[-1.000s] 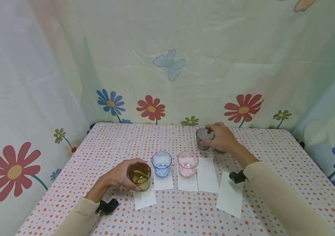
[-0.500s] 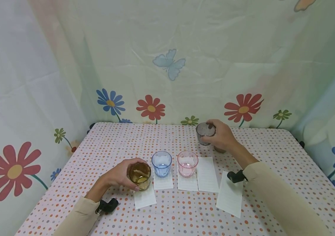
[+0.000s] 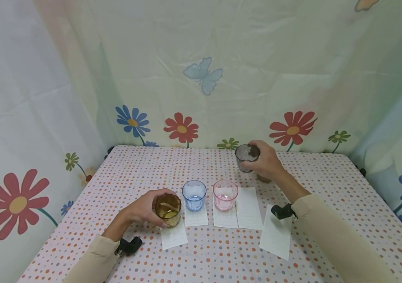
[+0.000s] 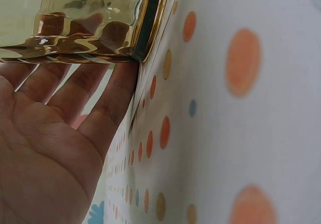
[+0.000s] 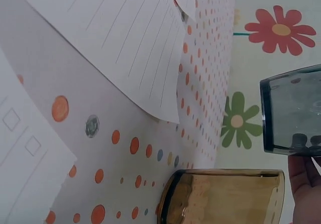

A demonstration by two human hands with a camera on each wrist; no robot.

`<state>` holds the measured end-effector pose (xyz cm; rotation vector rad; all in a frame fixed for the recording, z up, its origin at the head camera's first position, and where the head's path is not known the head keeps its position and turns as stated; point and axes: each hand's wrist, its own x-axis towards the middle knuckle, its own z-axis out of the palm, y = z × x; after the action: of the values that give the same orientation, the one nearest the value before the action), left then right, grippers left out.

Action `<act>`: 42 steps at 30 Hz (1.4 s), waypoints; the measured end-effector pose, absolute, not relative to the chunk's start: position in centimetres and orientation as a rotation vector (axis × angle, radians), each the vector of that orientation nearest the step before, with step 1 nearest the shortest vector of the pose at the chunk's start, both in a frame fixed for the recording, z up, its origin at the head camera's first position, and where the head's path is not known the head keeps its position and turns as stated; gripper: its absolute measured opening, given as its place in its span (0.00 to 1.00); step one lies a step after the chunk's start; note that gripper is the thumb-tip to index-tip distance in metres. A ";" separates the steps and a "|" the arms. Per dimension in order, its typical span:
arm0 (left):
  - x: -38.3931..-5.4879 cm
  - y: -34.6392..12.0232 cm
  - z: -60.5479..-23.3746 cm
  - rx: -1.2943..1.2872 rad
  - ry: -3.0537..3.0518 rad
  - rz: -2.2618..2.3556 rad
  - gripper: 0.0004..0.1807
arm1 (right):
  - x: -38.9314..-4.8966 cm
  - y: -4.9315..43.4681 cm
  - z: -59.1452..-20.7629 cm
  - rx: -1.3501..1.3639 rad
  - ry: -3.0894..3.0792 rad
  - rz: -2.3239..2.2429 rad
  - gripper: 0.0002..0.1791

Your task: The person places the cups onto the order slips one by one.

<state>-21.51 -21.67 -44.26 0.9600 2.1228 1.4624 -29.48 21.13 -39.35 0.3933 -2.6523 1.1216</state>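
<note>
My left hand [image 3: 148, 209] grips a yellow-amber drinking glass [image 3: 168, 211] that stands upright on a small lined paper slip [image 3: 174, 238]; in the left wrist view the base of this glass [image 4: 85, 28] is right at the paper. Farther back, my right hand [image 3: 267, 160] holds a smoky grey glass [image 3: 244, 159] by its side, lifted above the tabletop. Below that hand stands a brown-amber glass [image 5: 225, 196], mostly hidden by the hand in the head view. Between my hands, a blue glass [image 3: 194, 198] and a pink glass [image 3: 225, 197] stand upright on paper slips.
Right of the pink glass lies a lined slip [image 3: 249, 212] with no glass on it. Another slip [image 3: 274, 239] lies slanted beneath my right wrist and its black camera [image 3: 282, 211]. A flowered curtain [image 3: 201, 110] rises behind the dotted tablecloth [image 3: 215, 255].
My right hand has raised the grey glass up off the tabletop, showing more of the brown-amber glass below. My left hand has stayed on the yellow-amber glass.
</note>
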 end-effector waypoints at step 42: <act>-21.6 -21.6 -44.1 0.995 2.123 1.449 0.45 | -25.8 20.4 -39.7 0.514 -2.525 1.123 0.42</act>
<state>-21.62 -21.60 -44.10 0.9948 2.1225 1.4485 -25.84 20.37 -39.66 0.5138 -2.5249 1.1228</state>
